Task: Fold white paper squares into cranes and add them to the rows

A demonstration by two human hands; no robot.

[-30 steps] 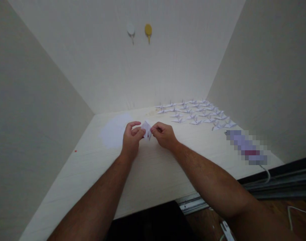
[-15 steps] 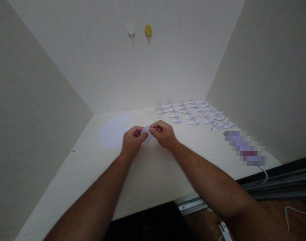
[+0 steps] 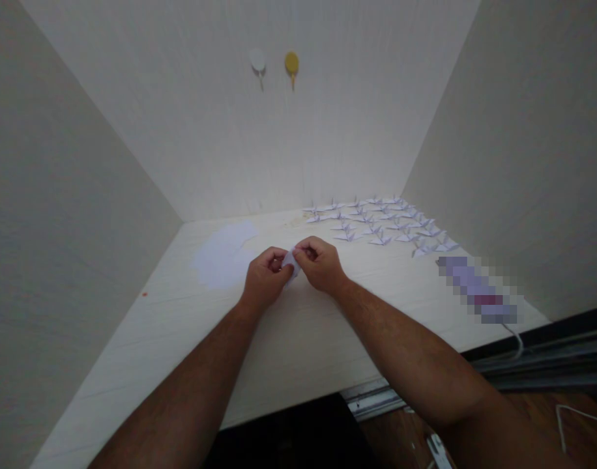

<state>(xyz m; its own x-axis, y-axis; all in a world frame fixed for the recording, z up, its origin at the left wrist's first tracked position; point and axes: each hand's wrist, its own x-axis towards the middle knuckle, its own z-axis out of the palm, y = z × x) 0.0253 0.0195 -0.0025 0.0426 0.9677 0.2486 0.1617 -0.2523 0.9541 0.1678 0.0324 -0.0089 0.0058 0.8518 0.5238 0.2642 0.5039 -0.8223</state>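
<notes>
A small folded piece of white paper (image 3: 291, 262) is held between both hands above the middle of the table. My left hand (image 3: 269, 277) pinches its lower left side, the thumb lying across the paper. At the upper right edge, my right hand (image 3: 319, 264) grips it between thumb and fingertips. The fingers partly hide the paper, so its exact folded shape cannot be made out. Several white paper cranes (image 3: 374, 231) stand in rows at the back right. White paper sheets (image 3: 220, 260) lie spread out to the left of my hands.
The pale table (image 3: 181, 365) is walled in at the back and both sides. A blurred-out object (image 3: 474, 286) with a white cable lies near its right edge. Two round hooks, one white (image 3: 257, 60) and one yellow (image 3: 291, 63), are on the back wall.
My left hand has shifted slightly right, closer to my right hand. The folded paper has turned and tilts more to the right, with more of it covered by the fingers.
</notes>
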